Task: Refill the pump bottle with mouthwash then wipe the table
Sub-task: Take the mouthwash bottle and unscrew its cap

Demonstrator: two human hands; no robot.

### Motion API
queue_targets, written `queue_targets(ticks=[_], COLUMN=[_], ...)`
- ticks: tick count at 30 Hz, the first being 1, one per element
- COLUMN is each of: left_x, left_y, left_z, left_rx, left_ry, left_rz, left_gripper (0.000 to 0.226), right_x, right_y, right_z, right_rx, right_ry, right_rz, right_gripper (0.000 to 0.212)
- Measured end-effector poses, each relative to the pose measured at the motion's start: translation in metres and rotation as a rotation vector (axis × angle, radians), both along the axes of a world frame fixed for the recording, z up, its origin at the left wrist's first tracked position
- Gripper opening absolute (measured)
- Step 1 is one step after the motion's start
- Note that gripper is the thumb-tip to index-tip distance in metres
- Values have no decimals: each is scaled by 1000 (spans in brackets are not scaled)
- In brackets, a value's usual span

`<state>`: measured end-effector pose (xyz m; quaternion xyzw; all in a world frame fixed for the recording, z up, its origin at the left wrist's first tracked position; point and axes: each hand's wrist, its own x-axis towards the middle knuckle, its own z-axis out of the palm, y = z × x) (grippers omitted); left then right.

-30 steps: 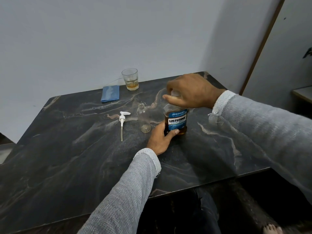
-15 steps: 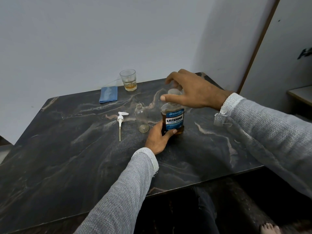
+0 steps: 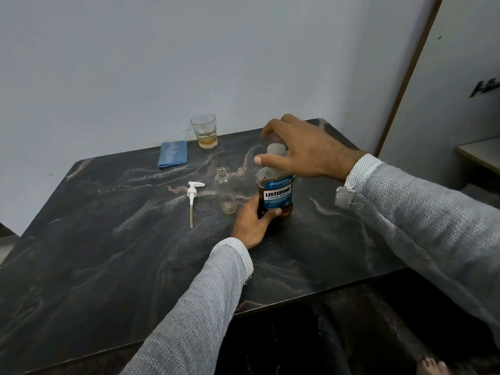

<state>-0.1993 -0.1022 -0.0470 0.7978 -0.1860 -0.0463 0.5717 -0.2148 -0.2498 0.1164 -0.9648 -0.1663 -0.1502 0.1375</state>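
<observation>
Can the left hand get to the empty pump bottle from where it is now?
Probably yes: the left hand grips the mouthwash bottle, and the pump bottle stands right beside it, nothing between. It must let go first.

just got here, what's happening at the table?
A person is opening a Listerine mouthwash bottle: the left hand grips its base on the dark marble table, and the right hand curls around the cap. The empty clear pump bottle stands open beside it, its white pump head lying nearby. Nothing poured yet.
</observation>
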Motion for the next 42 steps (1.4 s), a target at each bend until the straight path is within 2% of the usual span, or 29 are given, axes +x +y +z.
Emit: queue_targets(ticks=[2,5,10,14,17,19,22,24,28,32,36,42], left_x=[0,0,-1,-1,-1,-1,-1,-1,-2,-2,-2,-1], left_y=[0,0,1,0,1,1,1,1,1,1,1,2], left_z=[1,1,1,2,3,3,2,2,3,4,4,1], left_rx=[4,16,24,19,25,34,32,29,24,36,32,39], left_ry=[-1,-7,-17,-7,-6,-6,1,6,10,2,7,-6], left_rz=[0,-5,-1,0,-3,1,3,2,-1,0,-6,-4], left_gripper=[45,46,45,45,45,45,46,46,47,47,47,46], right_x=[1,2,1,3,4,4,4,5,4,5,2,2], right_y=[3,3,-2,-3,-1,0,-2,-4,-4,-2,-6,-28], right_z=[-2,0,4,-1,-5,-5,-2,-2,-7,-7,8,18], right_rx=[-67,-43,135,66,-48,-17,77,120,22,-36,71,342], right_ry=[-74,-35,120,35,-36,27,148,161,56,0,69,108], right_rz=[-46,34,159,12,-38,23,102,115,4,4,120,165], right_gripper=[49,30,44,57,43,35,40,42,50,37,24,24])
